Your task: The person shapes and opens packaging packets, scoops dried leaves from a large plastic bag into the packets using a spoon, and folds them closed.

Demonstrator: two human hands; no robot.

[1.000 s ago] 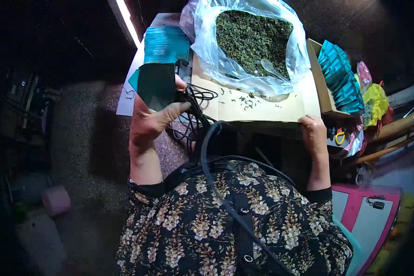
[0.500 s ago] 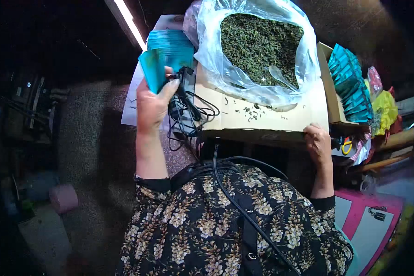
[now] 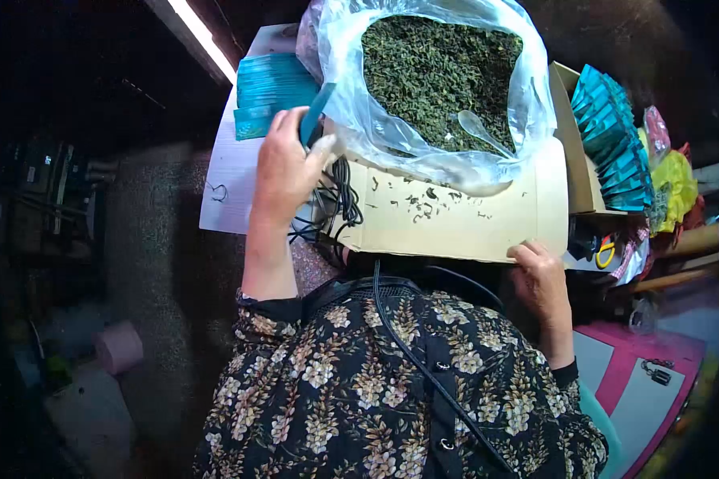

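Note:
My left hand (image 3: 289, 164) is closed around a teal packet (image 3: 317, 114), which is turned nearly edge-on to me. A neat stack of teal packets (image 3: 273, 78) lies just beyond that hand. Black cables (image 3: 345, 195) are bunched below and beside its thumb. At the near edge of a cardboard flap (image 3: 455, 227), my right hand (image 3: 542, 275) pinches the board between thumb and fingers. Past the flap, a clear plastic bag (image 3: 535, 104) is open over dark dried leaves (image 3: 439, 76), with a clear plastic spoon (image 3: 478, 128) resting on them.
A cardboard box (image 3: 587, 180) at the right holds fanned teal packets (image 3: 611, 136). Yellow-handled scissors (image 3: 605, 252) and a yellow plastic bag (image 3: 675, 188) are nearby. Loose leaf bits (image 3: 425, 209) are scattered on the flap. A black cord (image 3: 423, 363) crosses my floral shirt.
My left hand has moved right, towards the bag, and the packet has turned from face-on to nearly edge-on. My right hand stays on the flap's edge. The whole view has shifted slightly.

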